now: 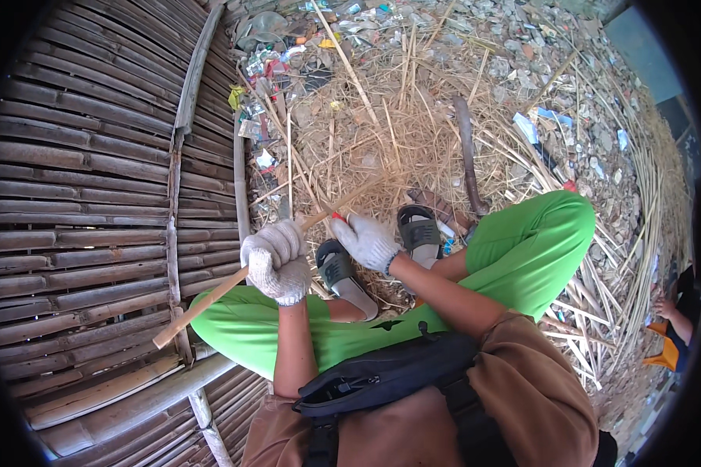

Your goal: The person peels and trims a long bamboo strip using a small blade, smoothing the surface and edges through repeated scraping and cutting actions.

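Observation:
My left hand [276, 261], in a white knitted glove, is wrapped round a long bamboo strip [202, 311]. The strip slants from the lower left, beside my knee, up and to the right past both hands. My right hand [368, 243], gloved the same way, is closed close to the strip's upper part. A small red piece [337, 216] shows at its fingertips, against the strip. The rest of what the right hand grips is hidden by the glove, so its kind is unclear.
A bamboo slat platform [78, 202] fills the left side. Straw and litter [366, 148] cover the ground ahead. A dark curved stick [469, 156] lies beyond my right sandal [419, 229]. Cut bamboo strips [592, 311] are heaped at right. Another person's arm [678, 319] shows at the far right.

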{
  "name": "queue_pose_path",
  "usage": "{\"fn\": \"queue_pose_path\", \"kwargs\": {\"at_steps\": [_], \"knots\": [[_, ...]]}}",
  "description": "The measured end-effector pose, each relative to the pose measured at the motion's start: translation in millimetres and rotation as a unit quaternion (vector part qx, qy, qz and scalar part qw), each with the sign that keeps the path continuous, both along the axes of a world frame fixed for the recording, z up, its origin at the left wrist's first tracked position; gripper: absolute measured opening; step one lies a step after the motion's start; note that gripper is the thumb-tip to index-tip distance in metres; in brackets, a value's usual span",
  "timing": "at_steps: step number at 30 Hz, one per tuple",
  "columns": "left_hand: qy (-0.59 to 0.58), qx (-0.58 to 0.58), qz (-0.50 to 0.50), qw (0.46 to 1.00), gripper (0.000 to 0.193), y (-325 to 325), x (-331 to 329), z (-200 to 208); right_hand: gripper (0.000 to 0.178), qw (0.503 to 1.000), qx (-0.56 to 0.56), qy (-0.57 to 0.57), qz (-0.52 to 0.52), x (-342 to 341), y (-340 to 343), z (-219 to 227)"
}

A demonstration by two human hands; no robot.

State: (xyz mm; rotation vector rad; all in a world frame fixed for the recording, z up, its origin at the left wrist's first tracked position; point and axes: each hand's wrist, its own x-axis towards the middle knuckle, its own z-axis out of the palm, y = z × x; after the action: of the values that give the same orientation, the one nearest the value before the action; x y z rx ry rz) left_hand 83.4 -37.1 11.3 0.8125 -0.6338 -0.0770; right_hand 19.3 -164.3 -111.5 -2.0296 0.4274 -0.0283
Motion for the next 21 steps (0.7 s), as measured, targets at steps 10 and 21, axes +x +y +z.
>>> {"fn": "queue_pose_path", "kwargs": {"at_steps": [10, 21], "knots": [[-0.052, 0.033, 0.015, 0.998, 0.043, -1.8, 6.6, -6.8, 0.061, 0.999, 0.035, -0.027, 0.005, -1.3, 2.2, 4.6], [-0.055, 0.065, -0.015, 0.996, 0.04, 1.8, 5.8, -2.6, 0.07, 0.993, 0.018, 0.11, 0.045, 23.8, -31.5, 8.3]]}}
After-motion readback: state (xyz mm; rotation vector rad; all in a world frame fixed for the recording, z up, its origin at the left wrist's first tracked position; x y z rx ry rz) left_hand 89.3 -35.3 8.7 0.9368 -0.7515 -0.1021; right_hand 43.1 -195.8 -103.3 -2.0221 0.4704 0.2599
